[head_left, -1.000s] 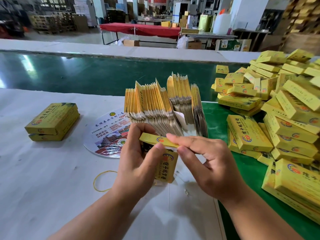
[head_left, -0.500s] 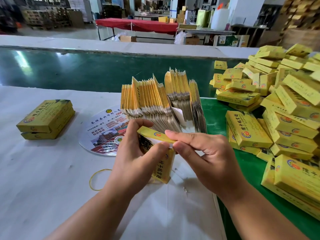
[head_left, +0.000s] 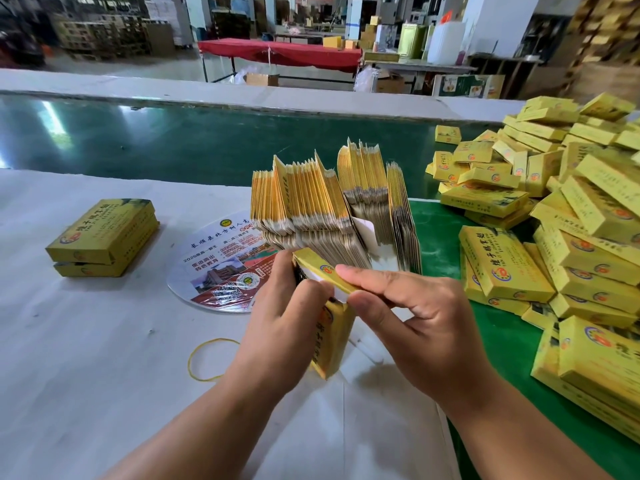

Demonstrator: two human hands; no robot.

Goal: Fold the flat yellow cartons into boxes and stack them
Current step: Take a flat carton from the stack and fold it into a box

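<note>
Table (head_left: 86, 358): I see white sheeting, with green belt beyond.
Box heap (head_left: 571, 230): folded yellow boxes piled at right.
Flat cartons (head_left: 329, 206): bundle standing on edge, just behind both hands.
Two boxes (head_left: 104, 237): stacked, well left.
Carton (head_left: 332, 337): upright between my hands, top flap half closed.
Left hand (head_left: 280, 327): curled round its left side.
Right hand (head_left: 426, 320): fingers straight, pressing the top flap.
Rubber band (head_left: 204, 358): beside left wrist.
</note>
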